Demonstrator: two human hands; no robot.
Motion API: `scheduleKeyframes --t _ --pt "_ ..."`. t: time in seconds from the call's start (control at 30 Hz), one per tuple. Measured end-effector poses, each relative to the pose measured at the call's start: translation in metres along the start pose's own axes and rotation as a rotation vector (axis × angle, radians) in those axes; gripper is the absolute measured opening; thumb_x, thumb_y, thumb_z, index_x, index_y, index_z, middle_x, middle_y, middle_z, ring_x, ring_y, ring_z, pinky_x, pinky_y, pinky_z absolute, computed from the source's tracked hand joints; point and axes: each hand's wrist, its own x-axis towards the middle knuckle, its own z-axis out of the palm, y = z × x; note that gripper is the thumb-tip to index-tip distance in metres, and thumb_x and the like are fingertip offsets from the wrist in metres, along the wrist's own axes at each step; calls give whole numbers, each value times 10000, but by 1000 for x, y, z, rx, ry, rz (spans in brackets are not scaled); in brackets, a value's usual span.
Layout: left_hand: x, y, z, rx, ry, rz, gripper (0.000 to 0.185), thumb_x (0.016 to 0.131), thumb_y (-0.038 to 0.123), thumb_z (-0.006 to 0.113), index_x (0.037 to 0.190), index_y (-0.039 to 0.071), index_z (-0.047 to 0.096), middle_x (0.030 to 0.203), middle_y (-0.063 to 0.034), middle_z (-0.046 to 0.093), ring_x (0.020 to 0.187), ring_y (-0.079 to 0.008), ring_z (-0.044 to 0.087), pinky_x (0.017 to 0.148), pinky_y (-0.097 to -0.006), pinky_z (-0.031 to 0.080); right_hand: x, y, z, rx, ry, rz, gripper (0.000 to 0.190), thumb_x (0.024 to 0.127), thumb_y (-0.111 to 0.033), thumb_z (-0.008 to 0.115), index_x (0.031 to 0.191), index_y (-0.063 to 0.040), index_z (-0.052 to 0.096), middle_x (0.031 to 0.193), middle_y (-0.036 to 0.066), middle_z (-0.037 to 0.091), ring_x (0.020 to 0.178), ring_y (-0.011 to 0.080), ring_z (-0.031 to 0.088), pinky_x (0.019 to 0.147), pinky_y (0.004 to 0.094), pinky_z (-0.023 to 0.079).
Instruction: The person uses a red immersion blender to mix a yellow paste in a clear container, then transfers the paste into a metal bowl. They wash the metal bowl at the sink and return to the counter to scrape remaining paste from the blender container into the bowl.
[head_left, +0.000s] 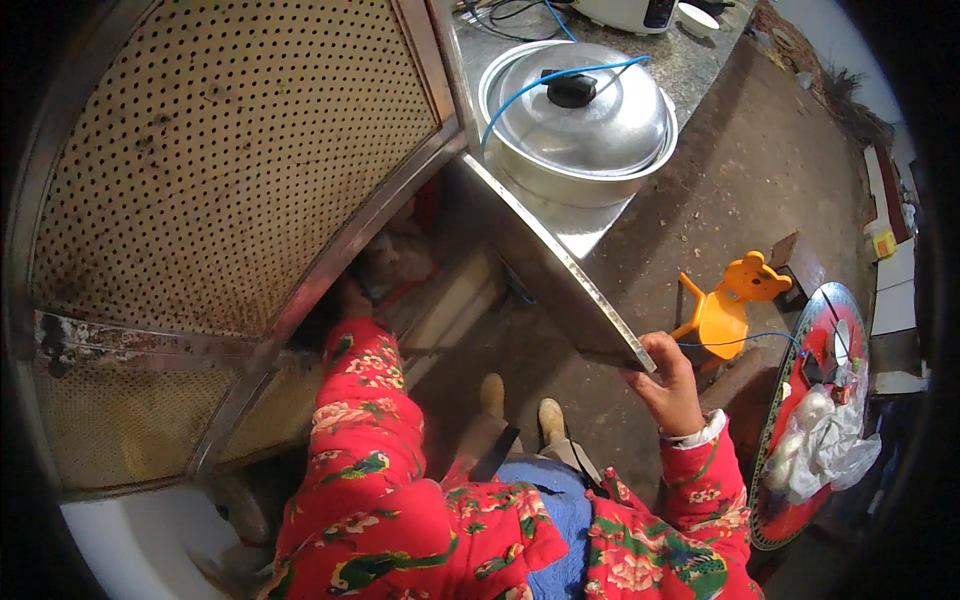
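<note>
My right hand (669, 386) grips the outer edge of a cabinet door (562, 277), which stands swung out below the counter corner. My left hand (352, 300) reaches into the dark inside of the cabinet; its fingers are lost in shadow, so what they touch cannot be told. Near it, inside the cabinet, lies a pale plastic bag (397, 259) beside something red. Perforated panels (240, 157) in metal frames form the cabinet side at the left. Red floral sleeves cover both my arms.
On the counter stand a lidded aluminium pot (585, 112), a blue cable across it, a white appliance (626, 11) and a white bowl (697, 20). An orange child's chair (724, 311) and a round red table (787, 442) with plastic bags stand at the right.
</note>
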Motion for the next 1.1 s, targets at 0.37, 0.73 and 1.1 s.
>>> scheduleKeyframes --t 0.37,0.73,1.1 --pt "-46 48 -24 -105 -231 78 121 695 187 480 717 69 488 739 -75 560 602 -133 517 507 -273 413 -3 -12 28 82 28 -4 226 665 38 530 872 -14 456 743 15 479 666 76 499 600 208 413" --pt "-179 44 -154 240 -354 225 100 634 115 479 540 95 451 545 28 453 502 -96 424 501 -228 329 6 -8 28 168 -14 -75 334 713 3 528 1030 -40 432 728 31 530 666 69 498 577 194 387" --pt "-253 127 -276 716 -275 872 183 694 100 497 584 -37 445 493 43 356 508 -28 318 429 -214 263 4 -39 56 128 -225 -73 247 729 -47 559 941 -44 432 807 -1 500 728 65 485 634 187 390"
